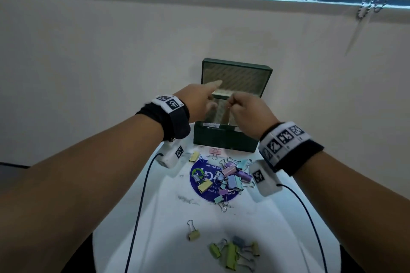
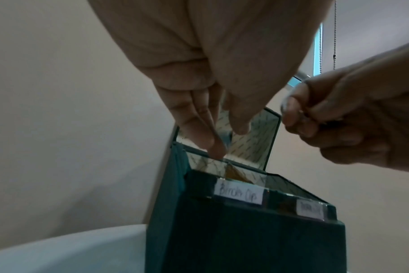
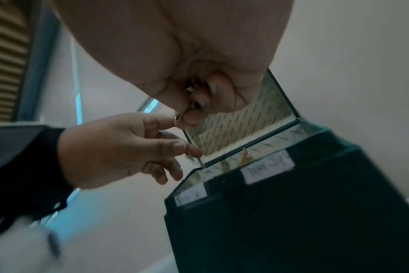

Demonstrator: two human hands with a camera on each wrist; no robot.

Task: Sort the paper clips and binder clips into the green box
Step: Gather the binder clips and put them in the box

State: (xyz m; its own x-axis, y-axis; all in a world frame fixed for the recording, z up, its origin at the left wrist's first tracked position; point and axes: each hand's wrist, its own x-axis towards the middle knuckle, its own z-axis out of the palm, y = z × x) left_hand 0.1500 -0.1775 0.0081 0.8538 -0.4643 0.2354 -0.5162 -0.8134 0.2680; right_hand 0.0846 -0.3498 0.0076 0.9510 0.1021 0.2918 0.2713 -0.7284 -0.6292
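While both hands hover over the green box [image 1: 224, 139] at the table's far edge, right hand [image 1: 248, 115] pinches metal clips; left hand [image 1: 199, 99] fingers loose, apart. Release over the right, paper-clip-labelled compartment, low. Binder clips [image 1: 230, 175] wait nearer.

Both forearms reach forward, wrists banded. The left hand [image 1: 199, 99] has its fingers extended and loosely spread; the right hand [image 1: 248, 113] is curled, fingertips pinched together.
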